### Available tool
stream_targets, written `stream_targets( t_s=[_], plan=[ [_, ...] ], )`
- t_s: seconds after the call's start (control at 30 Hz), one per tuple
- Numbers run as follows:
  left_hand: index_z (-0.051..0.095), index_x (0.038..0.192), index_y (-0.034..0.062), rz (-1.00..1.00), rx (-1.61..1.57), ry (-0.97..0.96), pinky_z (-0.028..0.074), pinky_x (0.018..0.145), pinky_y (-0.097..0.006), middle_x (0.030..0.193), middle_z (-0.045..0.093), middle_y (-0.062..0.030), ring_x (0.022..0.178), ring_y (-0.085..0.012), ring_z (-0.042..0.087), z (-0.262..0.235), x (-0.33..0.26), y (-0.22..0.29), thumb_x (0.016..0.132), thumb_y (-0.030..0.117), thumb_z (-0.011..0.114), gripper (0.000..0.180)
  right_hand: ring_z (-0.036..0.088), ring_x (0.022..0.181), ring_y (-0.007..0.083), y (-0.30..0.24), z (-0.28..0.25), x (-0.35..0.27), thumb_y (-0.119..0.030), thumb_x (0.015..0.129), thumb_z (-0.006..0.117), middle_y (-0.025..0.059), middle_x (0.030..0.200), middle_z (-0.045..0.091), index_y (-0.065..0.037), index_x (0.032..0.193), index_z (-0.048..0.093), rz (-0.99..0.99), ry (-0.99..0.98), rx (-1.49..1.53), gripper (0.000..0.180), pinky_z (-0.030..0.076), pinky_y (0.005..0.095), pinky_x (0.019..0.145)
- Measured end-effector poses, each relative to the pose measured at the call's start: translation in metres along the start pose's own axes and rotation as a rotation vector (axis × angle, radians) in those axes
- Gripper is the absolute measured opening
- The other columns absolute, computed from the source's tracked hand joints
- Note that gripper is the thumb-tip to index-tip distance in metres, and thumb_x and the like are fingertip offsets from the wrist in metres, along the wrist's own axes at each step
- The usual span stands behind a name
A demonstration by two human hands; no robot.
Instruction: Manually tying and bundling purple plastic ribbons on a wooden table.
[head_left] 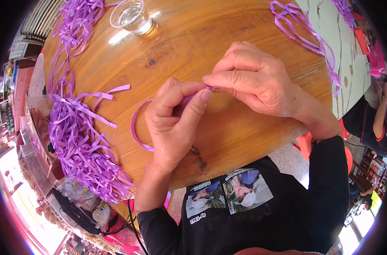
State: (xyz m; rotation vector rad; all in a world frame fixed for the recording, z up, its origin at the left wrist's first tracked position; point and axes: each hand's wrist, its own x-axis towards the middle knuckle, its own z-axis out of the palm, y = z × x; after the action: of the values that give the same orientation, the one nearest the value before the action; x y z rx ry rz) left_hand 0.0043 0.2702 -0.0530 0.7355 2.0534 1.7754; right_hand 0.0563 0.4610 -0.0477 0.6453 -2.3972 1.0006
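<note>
Above the middle of a wooden table (227, 146), both my hands meet on a narrow purple ribbon (136, 123). My left hand (172, 119) is closed, its thumb and forefinger pinching the ribbon near the fingertips. From behind that hand, a loop of the ribbon curves out to the left. My right hand (257, 80) pinches at the same spot, thumb and forefinger pressed together on a tiny bit of purple. The fingers cover most of what lies between them, so any knot there is hidden.
A large heap of purple ribbons (78, 140) trails down the table's left side and over its edge. At the far side stands a clear plastic cup (132, 19). More looped purple ribbon (303, 29) lies at the far right, beside a white marbled tabletop (350, 63). A person's arm (380, 114) shows beyond.
</note>
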Motion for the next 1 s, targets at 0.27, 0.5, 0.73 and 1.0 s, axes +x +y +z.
stream_targets(
  t_s=[0.27,0.5,0.73,1.0],
  plan=[
    [0.065,0.084,-0.0003,0.054,0.258,-0.068,0.03,0.051,-0.021,0.065,0.046,-0.0009,0.057,-0.007,0.041,-0.004,0.002,0.011,0.078,0.0,0.066,0.007,0.055,0.073,0.021,0.0,-0.008,-0.002,0.001,0.072,0.067,0.0044,0.082,0.058,-0.006,0.088,0.066,0.182,-0.128,0.021,0.018,0.045,0.0298,0.062],
    [0.065,0.083,0.0004,0.04,-0.005,-0.024,0.034,0.05,-0.02,0.068,0.052,0.0001,0.058,-0.0061,0.045,-0.008,0.006,-0.01,0.079,-0.001,0.065,0.004,0.056,0.072,0.0158,0.0,-0.016,0.002,-0.001,0.075,0.067,0.0054,0.079,0.06,-0.003,0.085,0.067,0.475,-0.316,0.532,0.01,0.043,0.0257,0.064],
    [0.06,0.096,0.0006,-0.36,-0.775,0.043,0.036,0.055,-0.017,0.078,0.056,0.0029,0.064,-0.0041,0.049,-0.001,0.004,-0.004,0.084,-0.002,0.061,0.012,0.056,0.082,0.0113,-0.003,-0.001,0.003,-0.001,0.08,0.062,0.0065,0.089,0.063,0.002,0.097,0.067,0.789,-0.091,1.227,0.018,0.043,0.0226,0.074],
    [0.06,0.097,0.0014,-0.14,-0.489,0.209,0.038,0.064,-0.016,0.079,0.054,0.0029,0.069,-0.0032,0.047,0.019,-0.005,0.001,0.084,-0.003,0.06,0.014,0.055,0.084,0.0128,-0.005,0.011,0.0,0.004,0.082,0.059,0.0059,0.088,0.06,-0.001,0.105,0.065,0.47,0.006,0.823,0.024,0.043,0.0232,0.073]
  ],
)
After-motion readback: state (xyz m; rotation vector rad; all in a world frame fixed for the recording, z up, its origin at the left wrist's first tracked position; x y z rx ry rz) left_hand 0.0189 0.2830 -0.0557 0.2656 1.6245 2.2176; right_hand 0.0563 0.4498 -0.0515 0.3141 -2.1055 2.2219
